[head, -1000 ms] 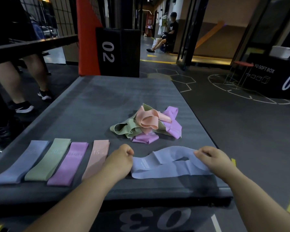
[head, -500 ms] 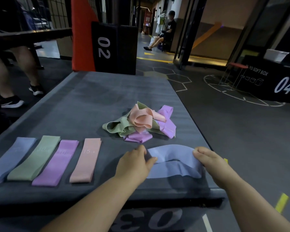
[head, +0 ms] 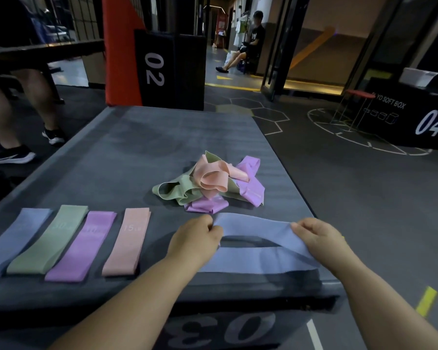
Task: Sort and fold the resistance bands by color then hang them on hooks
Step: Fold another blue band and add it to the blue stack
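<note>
A blue band (head: 258,229) is stretched between my hands near the front right of the grey soft box (head: 127,152). My left hand (head: 196,239) pinches its left end and my right hand (head: 316,238) pinches its right end, with the loop gaping open between them. Flat bands lie in a row at the front left: blue (head: 13,241), green (head: 51,239), purple (head: 82,246) and pink (head: 128,241). Behind my hands sits a tangled pile of green (head: 173,192), pink (head: 213,178) and purple (head: 250,185) bands. No hooks are in view.
A black and orange box marked 02 (head: 153,69) stands beyond the far edge. Someone's legs (head: 15,117) are at the left. A box marked 04 (head: 415,117) stands at the right, and a person sits in the far doorway (head: 248,44).
Both hands have taken hold of the blue band's ends and pulled them apart, lifting its upper layer so the loop opens. The left hand went from a flat press to a pinch.
</note>
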